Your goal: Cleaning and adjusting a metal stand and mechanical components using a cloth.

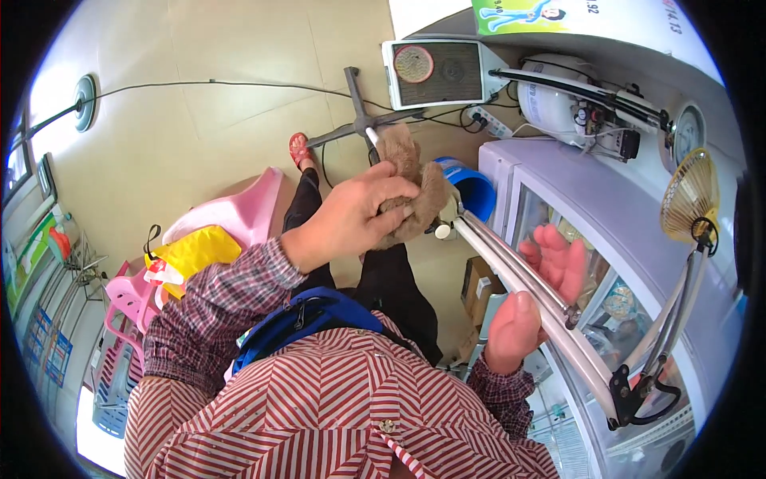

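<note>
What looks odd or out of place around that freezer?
A brown rag is pressed by the left hand against the end of a metal pole, while the right hand steadies the pole. Cables trail loosely across the floor.

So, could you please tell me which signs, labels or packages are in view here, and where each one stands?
Green-and-white printed banner: top edge, on the wall above the freezer; a blue cartoon figure on it.
Blue-and-white poster: far left, low on a cabinet front; rectangular.
Brown cardboard box: on the floor beside the glass-topped white freezer; small white label.
Yellow plastic bag: on the pink plastic chair, left.
</note>
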`<state>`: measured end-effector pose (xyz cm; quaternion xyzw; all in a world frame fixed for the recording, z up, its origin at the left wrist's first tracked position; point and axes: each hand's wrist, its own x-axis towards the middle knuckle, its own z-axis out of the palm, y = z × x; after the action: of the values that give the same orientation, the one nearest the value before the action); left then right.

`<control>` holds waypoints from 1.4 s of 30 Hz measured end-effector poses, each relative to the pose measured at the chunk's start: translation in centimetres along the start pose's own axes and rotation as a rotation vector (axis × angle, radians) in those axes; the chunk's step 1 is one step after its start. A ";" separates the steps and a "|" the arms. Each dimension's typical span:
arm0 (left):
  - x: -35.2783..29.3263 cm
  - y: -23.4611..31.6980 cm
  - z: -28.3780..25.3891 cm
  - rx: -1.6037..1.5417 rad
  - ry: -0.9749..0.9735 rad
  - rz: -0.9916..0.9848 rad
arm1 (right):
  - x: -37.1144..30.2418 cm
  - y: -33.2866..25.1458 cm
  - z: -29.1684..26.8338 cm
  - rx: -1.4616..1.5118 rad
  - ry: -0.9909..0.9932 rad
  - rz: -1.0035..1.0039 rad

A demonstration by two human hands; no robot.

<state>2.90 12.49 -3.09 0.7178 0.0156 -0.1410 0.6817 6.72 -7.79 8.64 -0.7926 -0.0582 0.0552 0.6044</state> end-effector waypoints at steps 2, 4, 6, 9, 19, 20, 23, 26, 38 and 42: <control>-0.5 1.2 -0.6 0.018 -0.002 0.023 | 0.0 -0.2 0.1 0.005 0.021 -0.011; -0.5 1.9 -1.0 0.014 0.011 -0.021 | -0.1 0.1 0.0 0.008 0.025 0.003; -0.4 2.5 -1.0 0.012 0.014 0.001 | -0.4 0.4 -0.3 0.053 -0.006 -0.014; 0.2 3.9 -1.0 0.065 -0.025 -0.013 | -0.4 0.5 -0.6 0.024 -0.003 -0.022; 1.9 8.1 -0.5 0.205 -0.183 0.116 | -0.5 0.1 -1.7 -0.071 -0.103 -0.023; 2.0 8.5 -0.2 0.174 -0.195 0.165 | -0.5 -0.1 -1.7 -0.073 -0.096 0.012; 2.3 9.9 0.6 0.151 -0.202 0.234 | 0.0 -0.5 -1.0 -0.011 -0.097 -0.015; 2.4 10.5 0.8 0.133 -0.221 0.265 | -0.5 0.5 -2.0 -0.100 -0.148 -0.022; 0.9 8.4 2.7 0.277 -0.025 0.373 | -0.2 0.9 -1.6 0.011 -0.202 -0.023; 1.8 6.7 2.1 0.388 -0.038 0.269 | 0.4 0.7 -1.6 -0.043 -0.220 -0.060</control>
<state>5.69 9.68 2.95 0.8282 -0.1204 -0.0625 0.5438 7.37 -9.49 8.37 -0.7925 -0.1491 0.1226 0.5785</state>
